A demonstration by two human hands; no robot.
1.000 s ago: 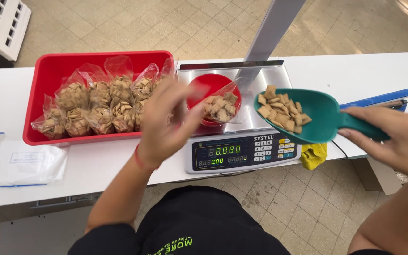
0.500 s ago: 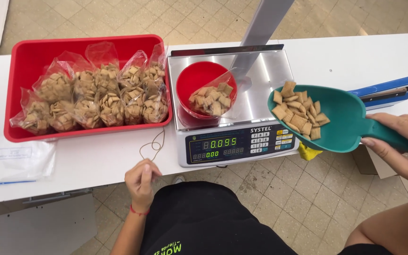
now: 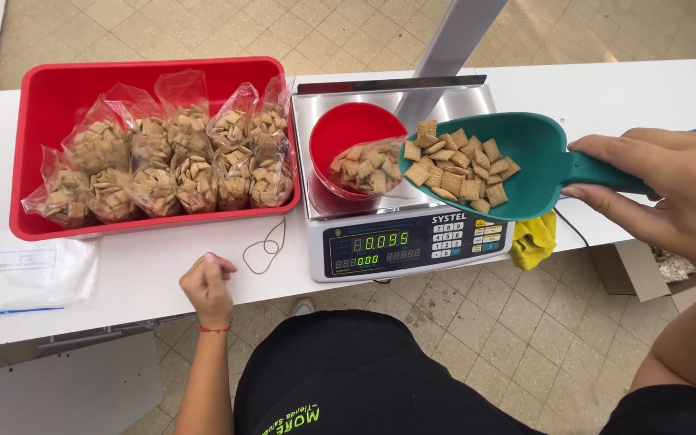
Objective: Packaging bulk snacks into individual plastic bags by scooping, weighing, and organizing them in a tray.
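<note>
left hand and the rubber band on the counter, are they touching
Apart. The head view shows the left hand closed at the counter edge, with a strip of bare white counter between its knuckles and the rubber band.

The right hand (image 3: 670,189) grips the handle of a teal scoop (image 3: 517,165) loaded with square cereal pieces (image 3: 457,169), held above the right part of a digital scale (image 3: 400,197) that stands at the bench's near edge. On the scale's steel platform sits a red bowl (image 3: 348,137) lined with a clear bag holding more pieces. The left hand (image 3: 207,286), loosely curled, rests at the near edge of the white bench (image 3: 163,266), just beside a rubber band (image 3: 266,246). A red tray (image 3: 66,80) toward the far-left side holds knotted bags of cereal (image 3: 171,157). A yellow cloth (image 3: 535,240) hangs over the near edge, under the scoop.
</note>
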